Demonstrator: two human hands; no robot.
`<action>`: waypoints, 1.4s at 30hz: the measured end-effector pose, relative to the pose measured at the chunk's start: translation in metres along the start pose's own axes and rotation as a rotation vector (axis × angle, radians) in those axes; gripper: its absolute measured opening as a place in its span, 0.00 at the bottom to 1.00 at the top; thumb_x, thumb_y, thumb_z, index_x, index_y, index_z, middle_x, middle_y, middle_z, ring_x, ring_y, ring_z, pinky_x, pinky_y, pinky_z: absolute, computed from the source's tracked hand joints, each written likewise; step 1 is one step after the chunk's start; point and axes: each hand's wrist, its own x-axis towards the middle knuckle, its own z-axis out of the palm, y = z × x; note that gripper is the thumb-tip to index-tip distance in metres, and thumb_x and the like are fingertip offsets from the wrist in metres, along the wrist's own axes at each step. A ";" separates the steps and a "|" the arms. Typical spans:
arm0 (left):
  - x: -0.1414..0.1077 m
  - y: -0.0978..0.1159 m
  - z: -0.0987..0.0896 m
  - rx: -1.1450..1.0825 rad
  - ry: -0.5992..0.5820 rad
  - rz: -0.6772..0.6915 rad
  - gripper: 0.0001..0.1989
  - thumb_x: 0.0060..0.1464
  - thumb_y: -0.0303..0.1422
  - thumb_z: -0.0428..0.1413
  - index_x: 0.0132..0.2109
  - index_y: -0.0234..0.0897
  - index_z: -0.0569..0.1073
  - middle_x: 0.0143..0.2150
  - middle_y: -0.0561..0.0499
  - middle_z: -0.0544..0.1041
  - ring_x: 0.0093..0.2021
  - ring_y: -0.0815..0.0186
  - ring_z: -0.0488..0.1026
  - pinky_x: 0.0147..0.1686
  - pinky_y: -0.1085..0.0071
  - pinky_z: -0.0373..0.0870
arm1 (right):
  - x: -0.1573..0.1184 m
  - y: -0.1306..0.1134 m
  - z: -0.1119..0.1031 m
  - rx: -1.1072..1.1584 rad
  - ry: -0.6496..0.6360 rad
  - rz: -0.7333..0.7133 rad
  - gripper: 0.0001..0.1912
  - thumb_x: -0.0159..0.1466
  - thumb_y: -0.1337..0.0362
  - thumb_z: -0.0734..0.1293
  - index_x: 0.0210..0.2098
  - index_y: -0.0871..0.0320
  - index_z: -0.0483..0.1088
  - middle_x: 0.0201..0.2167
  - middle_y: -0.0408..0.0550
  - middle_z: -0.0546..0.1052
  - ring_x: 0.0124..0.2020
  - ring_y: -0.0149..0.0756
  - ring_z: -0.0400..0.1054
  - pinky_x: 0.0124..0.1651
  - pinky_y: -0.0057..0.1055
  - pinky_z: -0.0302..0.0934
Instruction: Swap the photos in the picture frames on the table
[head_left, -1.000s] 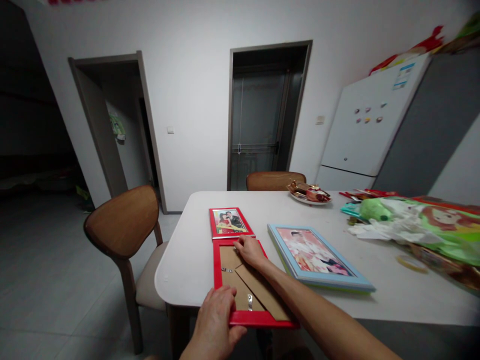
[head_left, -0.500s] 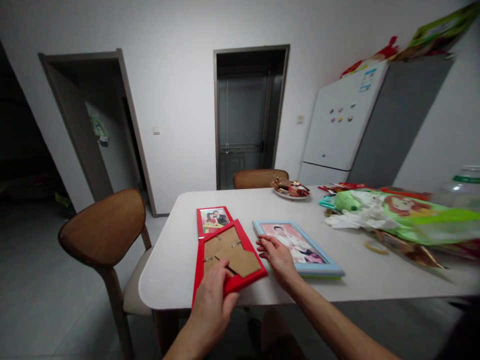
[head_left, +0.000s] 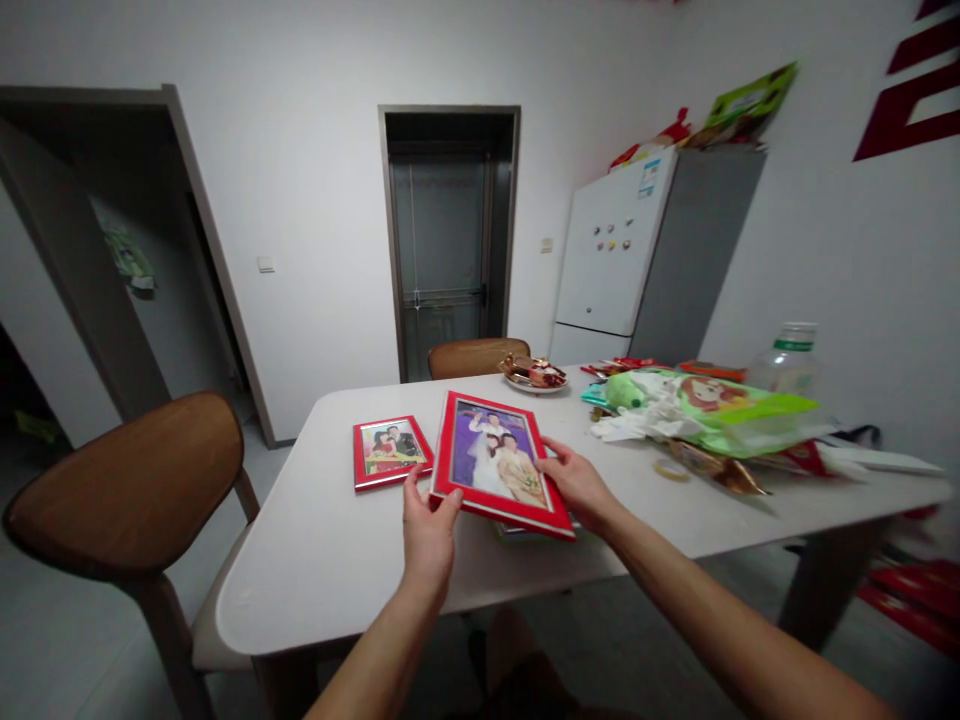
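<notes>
Between my two hands is a red picture frame [head_left: 501, 465], its photo side facing me and tilted above the table. My left hand [head_left: 430, 520] pinches its lower left corner, thumb on the front. On its right edge my right hand [head_left: 577, 482] grips with the thumb in front and the fingers largely hidden. A smaller red picture frame [head_left: 390, 452] lies face up on the table to the left. Under the held frame, a sliver of the blue picture frame [head_left: 517, 533] shows; the rest of it is covered.
On the white table [head_left: 322, 540] are a plate of wrapped snacks [head_left: 534, 375], green plastic packaging [head_left: 712, 410], a roll of tape [head_left: 671, 471] and a clear jar [head_left: 791, 360]. A brown chair [head_left: 127, 480] stands at the left, another chair [head_left: 478, 357] behind the table.
The red frame in my left hand has turned from its back to its photo side and moved right, over the blue frame. My right hand has taken hold of its right edge. The view has shifted right.
</notes>
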 end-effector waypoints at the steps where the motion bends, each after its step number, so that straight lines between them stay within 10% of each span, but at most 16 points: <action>1: 0.002 -0.011 0.004 0.056 -0.056 -0.052 0.20 0.48 0.28 0.52 0.49 0.34 0.57 0.40 0.45 0.75 0.39 0.65 0.72 0.41 0.68 0.67 | 0.014 0.006 -0.016 -0.038 0.002 0.049 0.28 0.53 0.69 0.57 0.54 0.62 0.53 0.31 0.49 0.76 0.27 0.35 0.71 0.28 0.29 0.64; 7: 0.000 -0.062 0.028 0.241 -0.132 -0.095 0.14 0.47 0.25 0.52 0.43 0.35 0.64 0.40 0.45 0.75 0.41 0.64 0.72 0.41 0.69 0.66 | 0.058 0.048 -0.059 -0.482 -0.018 0.020 0.24 0.52 0.70 0.58 0.50 0.66 0.62 0.33 0.50 0.76 0.30 0.33 0.70 0.32 0.24 0.61; 16: 0.002 -0.067 0.019 0.557 -0.188 -0.071 0.19 0.45 0.26 0.54 0.47 0.36 0.64 0.45 0.45 0.72 0.45 0.63 0.69 0.43 0.69 0.64 | 0.059 0.046 -0.059 -0.673 0.030 -0.079 0.20 0.51 0.71 0.60 0.44 0.62 0.68 0.36 0.51 0.75 0.36 0.36 0.68 0.39 0.26 0.58; 20: 0.005 -0.061 -0.009 0.693 -0.138 -0.058 0.24 0.44 0.27 0.54 0.51 0.33 0.61 0.50 0.41 0.69 0.49 0.60 0.66 0.47 0.67 0.61 | 0.047 0.022 -0.020 -0.727 0.051 -0.224 0.22 0.53 0.70 0.59 0.48 0.61 0.64 0.45 0.54 0.70 0.46 0.39 0.63 0.48 0.31 0.53; 24: 0.015 -0.047 -0.043 0.813 -0.093 0.010 0.22 0.44 0.26 0.53 0.49 0.33 0.62 0.51 0.43 0.67 0.51 0.61 0.63 0.50 0.66 0.57 | 0.027 0.008 0.064 -0.824 -0.214 -0.524 0.21 0.55 0.69 0.57 0.49 0.62 0.63 0.48 0.53 0.67 0.49 0.38 0.59 0.51 0.32 0.50; 31: 0.021 -0.037 -0.085 0.991 -0.066 0.084 0.19 0.44 0.26 0.51 0.47 0.32 0.64 0.47 0.43 0.70 0.49 0.61 0.65 0.49 0.66 0.58 | 0.027 0.009 0.179 -0.862 -0.416 -0.612 0.25 0.49 0.69 0.61 0.48 0.59 0.62 0.48 0.54 0.66 0.49 0.43 0.57 0.48 0.38 0.51; 36: 0.018 -0.042 -0.103 1.070 -0.075 0.129 0.22 0.42 0.25 0.50 0.49 0.33 0.63 0.53 0.42 0.64 0.55 0.60 0.59 0.53 0.63 0.53 | 0.017 0.022 0.182 -0.880 -0.427 -0.611 0.23 0.50 0.70 0.60 0.46 0.59 0.64 0.47 0.54 0.65 0.48 0.44 0.56 0.48 0.41 0.48; 42: -0.016 -0.034 -0.106 1.221 -0.242 0.236 0.28 0.38 0.26 0.53 0.52 0.31 0.61 0.56 0.39 0.60 0.58 0.55 0.53 0.56 0.52 0.44 | -0.060 0.027 0.137 -0.507 -0.533 -0.630 0.24 0.46 0.76 0.55 0.40 0.57 0.69 0.40 0.49 0.70 0.43 0.36 0.60 0.48 0.33 0.53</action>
